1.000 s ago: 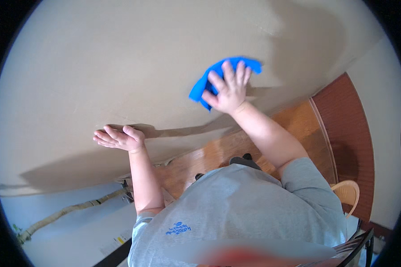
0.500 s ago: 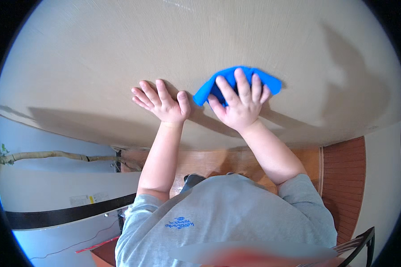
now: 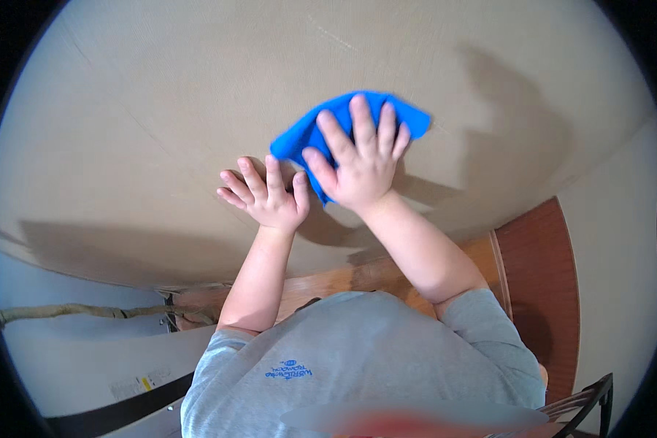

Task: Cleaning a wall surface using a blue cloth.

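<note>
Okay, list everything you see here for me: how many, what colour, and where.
Main wall: one, beige, filling the upper view
Cloth: one, blue, spread against the main wall, upper centre
Wood floor: one, orange-brown, below the main wall
Panelling: one stretch, reddish-brown, right
Side wall: one, off-white, far right
Branch-like stem: one, tan, lower left
Labelled panel: one, whitish, lower left
Frame: one, black, lower right, object unclear
Blurred shape: one, grey and red, bottom edge
T-shirt: one, grey, bottom centre
Left hand: one, bare, fingers spread, beside the cloth
Right hand: one, bare, spread over the cloth
</note>
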The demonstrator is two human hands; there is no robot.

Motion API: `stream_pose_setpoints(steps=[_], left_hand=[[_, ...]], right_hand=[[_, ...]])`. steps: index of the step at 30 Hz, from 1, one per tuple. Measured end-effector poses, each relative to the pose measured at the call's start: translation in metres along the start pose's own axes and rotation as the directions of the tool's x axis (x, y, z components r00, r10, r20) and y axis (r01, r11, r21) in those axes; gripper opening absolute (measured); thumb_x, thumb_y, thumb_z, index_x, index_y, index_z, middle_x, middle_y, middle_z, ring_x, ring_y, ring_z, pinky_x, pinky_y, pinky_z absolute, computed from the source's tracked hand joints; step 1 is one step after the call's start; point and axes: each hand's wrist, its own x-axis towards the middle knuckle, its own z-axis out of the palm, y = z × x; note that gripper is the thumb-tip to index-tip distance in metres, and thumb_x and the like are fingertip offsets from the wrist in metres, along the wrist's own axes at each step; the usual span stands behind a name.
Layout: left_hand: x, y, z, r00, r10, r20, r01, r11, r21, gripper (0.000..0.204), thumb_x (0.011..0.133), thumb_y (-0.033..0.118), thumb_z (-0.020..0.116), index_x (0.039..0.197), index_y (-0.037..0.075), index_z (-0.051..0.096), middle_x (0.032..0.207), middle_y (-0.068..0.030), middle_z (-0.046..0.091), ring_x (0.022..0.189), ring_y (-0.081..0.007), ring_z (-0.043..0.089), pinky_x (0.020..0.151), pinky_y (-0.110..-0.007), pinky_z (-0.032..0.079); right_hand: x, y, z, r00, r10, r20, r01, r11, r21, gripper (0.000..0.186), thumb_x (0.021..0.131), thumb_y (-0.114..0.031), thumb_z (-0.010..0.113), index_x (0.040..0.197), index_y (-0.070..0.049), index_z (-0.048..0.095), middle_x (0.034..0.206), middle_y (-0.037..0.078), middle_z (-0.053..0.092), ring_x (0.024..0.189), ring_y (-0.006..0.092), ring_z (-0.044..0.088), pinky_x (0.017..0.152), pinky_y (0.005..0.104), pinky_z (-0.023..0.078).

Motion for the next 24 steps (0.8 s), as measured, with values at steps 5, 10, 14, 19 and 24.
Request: stream_pose_setpoints(steps=[5, 10, 14, 19, 24], left_hand=[[-0.002, -0.004, 0.006, 1.0, -0.016, -0.004, 0.016, 0.997, -0.079, 0.056, 0.092, 0.046, 0.044, 0.142, 0.02, 0.044, 0.155, -0.0157, 0.022, 0.143, -0.0442, 0.007, 0.112, -0.057, -0.008], [-0.003, -0.005, -0.001, 1.0, 0.006, 0.001, -0.006, 0.989, -0.145, 0.051, 0.091, 0.038, 0.044, 0.14, 0.022, 0.047, 0.155, -0.0138, 0.022, 0.143, -0.044, 0.007, 0.112, -0.058, -0.008], [-0.006, -0.013, 0.005, 0.999, 0.028, -0.019, -0.031, 0.991, -0.129, 0.051, 0.092, 0.035, 0.044, 0.141, 0.023, 0.046, 0.156, -0.0126, 0.022, 0.144, -0.0432, 0.006, 0.112, -0.057, -0.009], [-0.007, -0.013, 0.001, 1.0, 0.03, -0.003, -0.03, 0.987, -0.16, 0.051, 0.091, 0.032, 0.046, 0.141, 0.023, 0.046, 0.156, -0.0123, 0.021, 0.144, -0.0422, 0.005, 0.112, -0.056, -0.01], [-0.001, -0.008, 0.001, 1.0, 0.028, 0.014, -0.025, 0.984, -0.176, 0.052, 0.091, 0.029, 0.046, 0.142, 0.02, 0.045, 0.156, -0.0134, 0.02, 0.144, -0.043, 0.003, 0.112, -0.056, -0.01]], right_hand=[[-0.014, -0.003, 0.021, 0.998, 0.027, -0.062, -0.033, 0.995, -0.094, 0.059, 0.083, -0.05, 0.06, 0.138, -0.028, 0.048, 0.153, 0.015, 0.027, 0.141, 0.0422, 0.015, 0.11, 0.0598, 0.001], [-0.084, -0.002, 0.036, 1.0, -0.022, -0.004, 0.021, 0.987, -0.158, 0.067, 0.083, -0.049, 0.059, 0.143, -0.026, 0.039, 0.154, 0.018, 0.02, 0.141, 0.0463, 0.009, 0.109, 0.0631, 0.002], [-0.018, -0.018, 0.015, 0.999, 0.011, 0.048, -0.004, 0.99, -0.139, 0.07, 0.087, -0.047, 0.057, 0.146, -0.019, 0.033, 0.154, 0.023, 0.016, 0.139, 0.052, 0.01, 0.106, 0.0659, 0.005], [0.008, -0.008, 0.006, 1.0, -0.006, 0.007, 0.007, 0.985, -0.172, 0.072, 0.09, -0.048, 0.051, 0.148, -0.012, 0.027, 0.153, 0.029, 0.014, 0.136, 0.0561, 0.012, 0.106, 0.0663, 0.008], [-0.082, 0.001, 0.014, 0.988, 0.134, 0.071, -0.124, 0.982, -0.14, 0.072, 0.08, -0.047, 0.065, 0.142, -0.019, 0.041, 0.152, 0.024, 0.021, 0.133, 0.0554, 0.021, 0.104, 0.068, 0.014]])
